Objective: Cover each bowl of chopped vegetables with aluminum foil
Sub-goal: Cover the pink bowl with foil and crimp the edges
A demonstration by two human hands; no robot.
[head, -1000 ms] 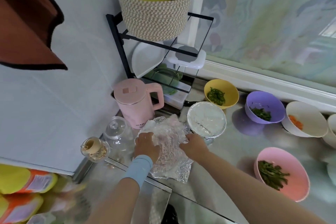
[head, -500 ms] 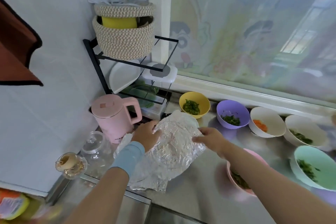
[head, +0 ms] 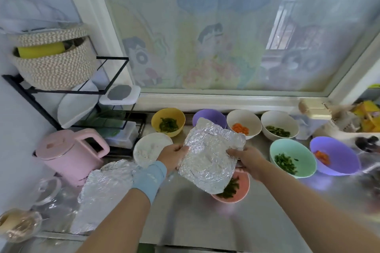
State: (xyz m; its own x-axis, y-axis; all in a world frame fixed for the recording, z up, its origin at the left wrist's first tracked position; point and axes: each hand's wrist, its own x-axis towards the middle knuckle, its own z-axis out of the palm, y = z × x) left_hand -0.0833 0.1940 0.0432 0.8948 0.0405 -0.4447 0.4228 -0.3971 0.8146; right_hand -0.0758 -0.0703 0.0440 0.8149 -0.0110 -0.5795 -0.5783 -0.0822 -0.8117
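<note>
A crumpled sheet of aluminum foil hangs in the air over the pink bowl of green vegetables. My left hand grips its left edge and my right hand pinches its right edge. The sheet hides most of the pink bowl and part of a purple bowl behind it. A foil-covered bowl stands to the left. Open bowls sit along the window: yellow, two white, a mint one and a second purple one.
More foil sheets lie on the steel counter at the left, beside a pink kettle and glass jars. A black rack carries a woven basket. Clutter sits at the far right.
Both hands lifted one foil sheet off the pile at the left and carried it right, to above the pink bowl. The view swung right and up.
</note>
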